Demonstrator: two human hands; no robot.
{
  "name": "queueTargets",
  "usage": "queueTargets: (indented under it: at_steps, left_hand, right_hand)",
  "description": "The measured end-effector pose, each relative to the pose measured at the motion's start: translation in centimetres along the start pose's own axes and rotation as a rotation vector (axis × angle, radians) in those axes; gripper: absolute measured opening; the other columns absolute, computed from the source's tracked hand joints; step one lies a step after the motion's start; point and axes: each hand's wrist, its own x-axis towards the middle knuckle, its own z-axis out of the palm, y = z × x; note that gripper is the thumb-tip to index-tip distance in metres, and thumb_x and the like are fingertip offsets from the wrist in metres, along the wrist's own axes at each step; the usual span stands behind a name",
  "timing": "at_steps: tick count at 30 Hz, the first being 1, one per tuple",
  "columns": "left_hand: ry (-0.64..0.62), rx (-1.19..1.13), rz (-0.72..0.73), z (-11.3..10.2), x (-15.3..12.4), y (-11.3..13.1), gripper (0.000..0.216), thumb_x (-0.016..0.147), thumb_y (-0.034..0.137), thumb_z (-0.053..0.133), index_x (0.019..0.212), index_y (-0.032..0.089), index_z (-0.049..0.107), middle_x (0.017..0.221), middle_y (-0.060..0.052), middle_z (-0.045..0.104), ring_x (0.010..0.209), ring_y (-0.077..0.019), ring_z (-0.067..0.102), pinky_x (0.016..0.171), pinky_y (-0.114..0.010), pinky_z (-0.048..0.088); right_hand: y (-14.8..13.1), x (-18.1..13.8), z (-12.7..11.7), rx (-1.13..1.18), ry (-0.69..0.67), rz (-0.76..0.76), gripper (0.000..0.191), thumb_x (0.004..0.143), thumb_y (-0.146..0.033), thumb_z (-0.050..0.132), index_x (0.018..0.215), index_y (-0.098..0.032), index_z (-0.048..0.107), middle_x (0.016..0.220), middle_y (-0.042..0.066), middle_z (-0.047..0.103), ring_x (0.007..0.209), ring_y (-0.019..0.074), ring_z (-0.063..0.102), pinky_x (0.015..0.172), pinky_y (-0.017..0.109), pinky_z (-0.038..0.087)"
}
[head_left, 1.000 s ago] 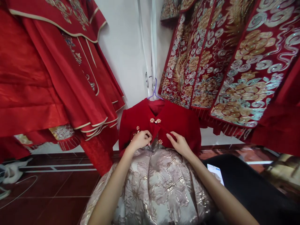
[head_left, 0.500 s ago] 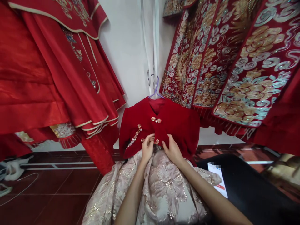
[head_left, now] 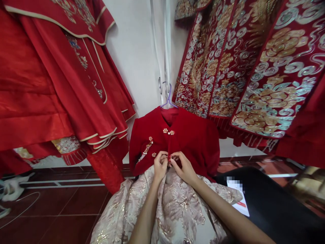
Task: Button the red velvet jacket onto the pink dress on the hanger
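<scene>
A dark red velvet jacket [head_left: 195,139] hangs on a purple hanger [head_left: 168,100] in front of me. Its upper front is joined by a flower-shaped clasp [head_left: 168,132], and a beaded ornament [head_left: 146,149] runs down one side. At the lower front edge, my left hand [head_left: 160,164] pinches the cloth with bent fingers. My right hand [head_left: 183,166] grips the opposite edge close beside it, fingertips nearly meeting the left ones. A lower flower clasp is mostly hidden by the fingers. Below the jacket spreads a pale floral brocade skirt [head_left: 182,203], under my forearms.
Red garments with cream piping [head_left: 48,64] hang at the left. Heavily embroidered red panels [head_left: 269,84] hang at the right. White straps [head_left: 166,44] run down the wall to the hanger. On a black seat [head_left: 274,200] lies a white card [head_left: 240,203]. White shoes [head_left: 14,186] stand at the left.
The right hand has moved slightly left and down, closing on the jacket's edge beside the left hand. The lower clasp, visible before, is now mostly covered by fingers.
</scene>
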Motion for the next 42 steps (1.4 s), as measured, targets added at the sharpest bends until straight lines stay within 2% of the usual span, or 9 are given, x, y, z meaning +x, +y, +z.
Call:
queueTargets:
  at_steps: [3,6,9,13,16,21,25,31,42]
  left_hand:
    - [0.243,0.234,0.16,0.3,-0.4,1.6,0.021,0.082,0.03,0.056,0.1,0.02,0.051,0.085,-0.003,0.058,0.071,-0.0129,0.058,0.06,-0.023,0.05]
    - [0.42,0.398,0.269,0.2,0.1,2.5,0.045,0.075,0.031,0.068,0.113,0.02,0.048,0.113,-0.01,0.05,0.096,-0.0182,0.056,0.082,-0.032,0.052]
    - [0.424,0.42,0.27,-0.4,1.0,2.1,0.072,0.063,0.026,0.076,0.125,0.021,0.038,0.126,-0.014,0.041,0.106,-0.0221,0.052,0.089,-0.038,0.05]
    - [0.366,0.377,0.192,-1.3,2.0,1.0,0.089,0.055,0.02,0.077,0.131,0.02,0.029,0.129,-0.016,0.037,0.101,-0.0216,0.054,0.077,-0.033,0.054]
    - [0.367,0.332,0.138,-1.7,2.7,1.0,0.083,0.057,0.023,0.075,0.128,0.02,0.033,0.126,-0.015,0.04,0.099,-0.0206,0.055,0.069,-0.029,0.054]
    - [0.397,0.192,0.084,-2.5,4.3,1.4,0.049,0.069,0.029,0.068,0.112,0.018,0.048,0.116,-0.013,0.056,0.097,-0.0187,0.059,0.07,-0.027,0.054]
    - [0.411,0.091,0.047,-3.3,5.3,1.5,0.03,0.072,0.026,0.064,0.1,0.015,0.057,0.105,-0.012,0.065,0.09,-0.0174,0.065,0.079,-0.032,0.054]
    - [0.412,0.099,0.064,-3.9,5.3,1.6,0.027,0.075,0.025,0.063,0.099,0.013,0.063,0.102,-0.012,0.071,0.095,-0.0196,0.067,0.088,-0.037,0.054]
    - [0.404,0.206,0.074,-4.5,5.0,1.5,0.027,0.077,0.028,0.063,0.098,0.012,0.069,0.098,-0.011,0.073,0.086,-0.0187,0.07,0.084,-0.034,0.056]
  right_hand:
    - [-0.2,0.4,-0.3,0.192,0.049,0.084,0.018,0.088,-0.036,0.057,0.098,-0.021,0.055,0.094,0.006,0.062,0.086,0.0177,0.062,0.08,0.033,0.052]
    - [-0.8,1.1,-0.6,0.427,0.018,0.185,0.023,0.08,-0.04,0.067,0.089,-0.02,0.058,0.088,0.004,0.064,0.083,0.0163,0.064,0.078,0.03,0.054]
    - [-1.6,1.5,-0.7,0.545,-0.027,0.25,0.025,0.073,-0.038,0.075,0.084,-0.02,0.062,0.082,0.002,0.066,0.081,0.0157,0.065,0.079,0.029,0.054]
    - [-2.3,2.1,-0.7,0.599,-0.032,0.318,0.03,0.07,-0.035,0.077,0.093,-0.019,0.069,0.083,0.003,0.069,0.079,0.015,0.066,0.081,0.03,0.055]
    - [-2.6,3.6,-1.0,0.609,-0.05,0.324,0.034,0.069,-0.035,0.077,0.099,-0.019,0.071,0.086,0.004,0.072,0.081,0.0162,0.068,0.085,0.032,0.054]
    - [-1.6,7.9,-0.2,0.613,-0.157,0.298,0.036,0.069,-0.038,0.075,0.098,-0.017,0.073,0.101,0.008,0.073,0.093,0.0206,0.069,0.094,0.038,0.051]
    - [0.3,10.0,2.0,0.433,-0.058,0.245,0.029,0.073,-0.037,0.07,0.093,-0.015,0.073,0.094,0.008,0.075,0.083,0.0195,0.071,0.084,0.035,0.055]
    - [0.5,10.4,3.8,0.245,-0.028,0.148,0.023,0.079,-0.034,0.064,0.094,-0.019,0.072,0.089,0.005,0.075,0.075,0.0164,0.069,0.074,0.03,0.057]
    - [-0.5,9.6,4.5,0.15,0.097,0.02,0.02,0.085,-0.031,0.058,0.096,-0.019,0.07,0.095,0.007,0.07,0.077,0.0158,0.067,0.076,0.03,0.056]
